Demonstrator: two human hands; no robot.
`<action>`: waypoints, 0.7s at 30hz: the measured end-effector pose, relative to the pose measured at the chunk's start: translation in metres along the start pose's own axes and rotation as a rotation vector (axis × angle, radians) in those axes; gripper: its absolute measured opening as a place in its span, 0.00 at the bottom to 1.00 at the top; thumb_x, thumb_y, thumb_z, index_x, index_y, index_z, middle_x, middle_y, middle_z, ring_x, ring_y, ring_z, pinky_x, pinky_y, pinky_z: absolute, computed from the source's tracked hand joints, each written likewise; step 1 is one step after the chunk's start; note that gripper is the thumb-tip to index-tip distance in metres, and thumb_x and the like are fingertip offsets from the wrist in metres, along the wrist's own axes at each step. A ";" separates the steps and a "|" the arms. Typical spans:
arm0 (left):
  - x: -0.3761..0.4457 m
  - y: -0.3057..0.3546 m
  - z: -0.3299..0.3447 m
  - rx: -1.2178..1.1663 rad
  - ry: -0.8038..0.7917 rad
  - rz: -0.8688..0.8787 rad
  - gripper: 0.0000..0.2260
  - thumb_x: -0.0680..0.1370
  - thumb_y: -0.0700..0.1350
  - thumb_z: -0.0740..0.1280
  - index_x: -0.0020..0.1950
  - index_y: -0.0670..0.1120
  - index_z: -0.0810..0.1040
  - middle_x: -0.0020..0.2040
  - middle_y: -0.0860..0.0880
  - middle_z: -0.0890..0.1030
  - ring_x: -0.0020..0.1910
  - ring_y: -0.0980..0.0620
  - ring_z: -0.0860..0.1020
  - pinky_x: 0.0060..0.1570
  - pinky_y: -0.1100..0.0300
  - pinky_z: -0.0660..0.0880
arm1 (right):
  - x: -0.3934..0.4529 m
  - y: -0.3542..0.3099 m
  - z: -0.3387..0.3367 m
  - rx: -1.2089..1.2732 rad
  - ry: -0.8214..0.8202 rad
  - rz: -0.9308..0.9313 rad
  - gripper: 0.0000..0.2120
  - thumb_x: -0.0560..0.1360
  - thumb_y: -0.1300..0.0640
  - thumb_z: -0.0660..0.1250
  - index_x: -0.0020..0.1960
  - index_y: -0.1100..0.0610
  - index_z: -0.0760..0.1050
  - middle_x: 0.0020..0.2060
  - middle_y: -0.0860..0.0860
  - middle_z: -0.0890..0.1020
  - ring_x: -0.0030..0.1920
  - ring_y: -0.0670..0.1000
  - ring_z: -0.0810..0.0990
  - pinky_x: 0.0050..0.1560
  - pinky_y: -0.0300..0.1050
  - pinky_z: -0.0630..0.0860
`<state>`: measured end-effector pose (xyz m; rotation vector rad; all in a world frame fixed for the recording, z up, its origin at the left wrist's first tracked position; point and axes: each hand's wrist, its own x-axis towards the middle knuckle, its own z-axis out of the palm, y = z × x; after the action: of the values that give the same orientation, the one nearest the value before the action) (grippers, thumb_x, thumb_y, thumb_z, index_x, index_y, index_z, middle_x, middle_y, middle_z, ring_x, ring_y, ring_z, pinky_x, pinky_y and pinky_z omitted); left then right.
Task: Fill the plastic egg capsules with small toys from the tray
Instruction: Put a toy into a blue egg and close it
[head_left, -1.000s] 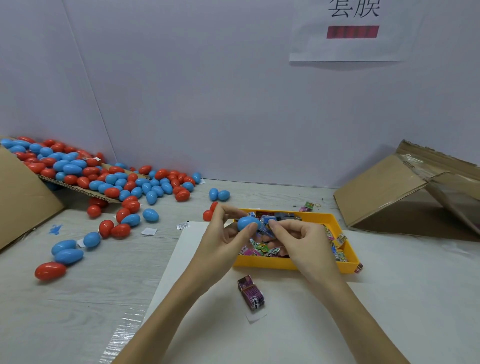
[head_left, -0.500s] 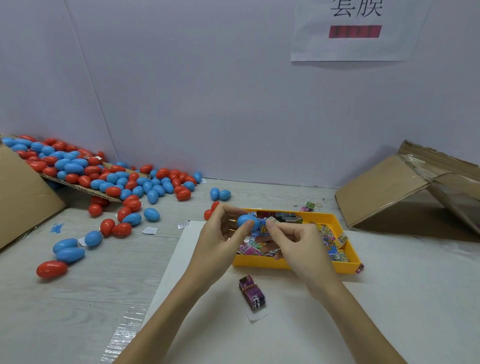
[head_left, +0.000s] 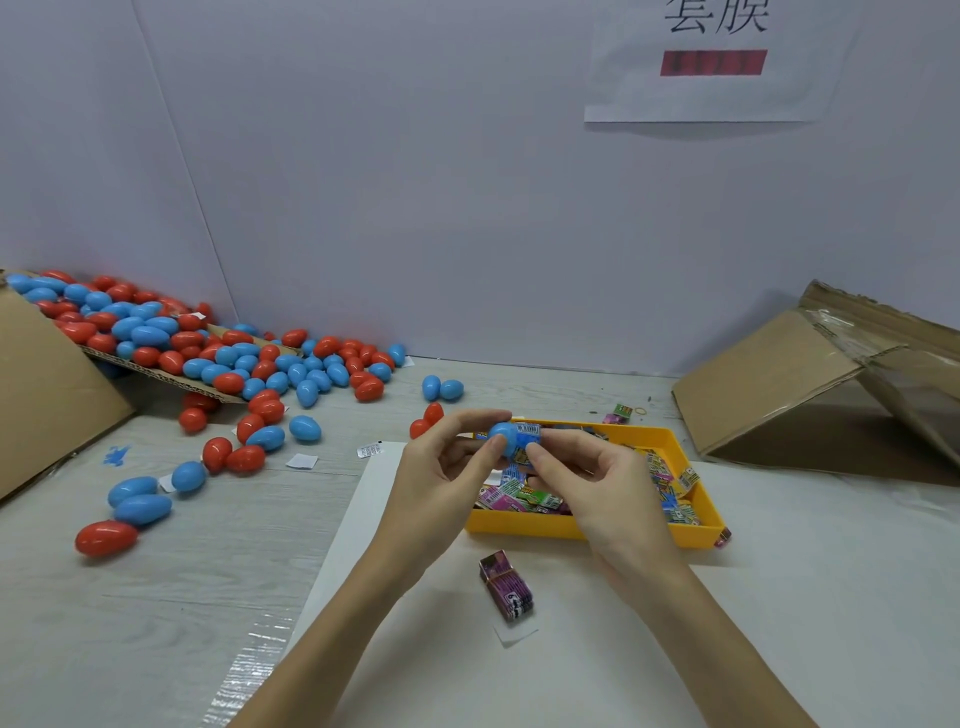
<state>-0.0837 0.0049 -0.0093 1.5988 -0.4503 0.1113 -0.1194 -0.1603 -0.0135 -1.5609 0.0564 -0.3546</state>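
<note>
Above the yellow tray (head_left: 582, 525), the left hand (head_left: 441, 483) pinched a blue egg capsule (head_left: 511, 439) between thumb and fingertips, while the right hand (head_left: 597, 483) pinched a small wrapped toy packet (head_left: 528, 429) against the capsule's open side. The capsule looked light, stiff and smooth, likely slippery, so a hold round its widest part seemed safest. The packet seemed thin and crinkly, best pressed in by its end.
</note>
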 end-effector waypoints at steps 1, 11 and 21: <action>0.000 0.000 0.000 0.002 0.006 0.004 0.10 0.81 0.44 0.70 0.62 0.51 0.82 0.50 0.55 0.87 0.51 0.56 0.86 0.48 0.66 0.81 | 0.000 -0.001 0.000 0.001 -0.002 -0.006 0.09 0.77 0.57 0.74 0.56 0.52 0.85 0.48 0.46 0.88 0.52 0.47 0.87 0.54 0.47 0.84; 0.000 -0.001 0.001 -0.009 0.046 0.001 0.09 0.80 0.47 0.70 0.59 0.49 0.83 0.48 0.53 0.87 0.49 0.54 0.85 0.47 0.65 0.80 | -0.006 -0.007 0.005 -0.005 0.018 -0.073 0.09 0.77 0.60 0.73 0.54 0.48 0.84 0.48 0.42 0.88 0.52 0.43 0.86 0.52 0.38 0.83; 0.000 -0.001 0.001 -0.036 0.048 -0.010 0.10 0.80 0.47 0.71 0.61 0.51 0.83 0.51 0.55 0.87 0.51 0.55 0.86 0.48 0.66 0.80 | -0.008 -0.011 0.008 -0.043 0.016 -0.045 0.10 0.77 0.59 0.74 0.56 0.47 0.83 0.48 0.42 0.88 0.52 0.43 0.86 0.52 0.39 0.83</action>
<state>-0.0829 0.0042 -0.0104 1.5596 -0.4052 0.1332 -0.1275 -0.1504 -0.0037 -1.6042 0.0415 -0.4040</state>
